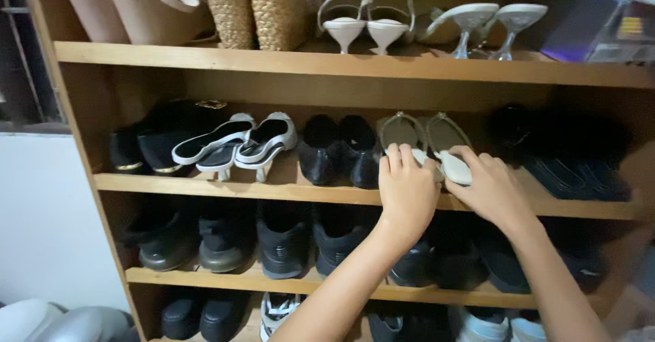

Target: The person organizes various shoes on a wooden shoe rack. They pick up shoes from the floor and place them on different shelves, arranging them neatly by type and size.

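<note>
Both my hands reach onto the second shelf [225, 188] of a wooden shoe rack. My left hand [407, 190] covers the toe of the left shoe [400, 131] of a pale beige flat pair. My right hand [490, 186] rests on the toe of the right shoe [447, 139], fingers curled over its tip. The two flats lie side by side, heels toward the back. Whether the fingers grip the shoes or just press on them is hard to tell.
On the same shelf: black shoes with gold trim [153, 144], white heeled sandals [235, 144], black flats [338, 150], dark shoes [573, 154] at right. The top shelf carries wedges, woven soles [252, 8] and white heels [368, 15]. Lower shelves hold dark sneakers [283, 240].
</note>
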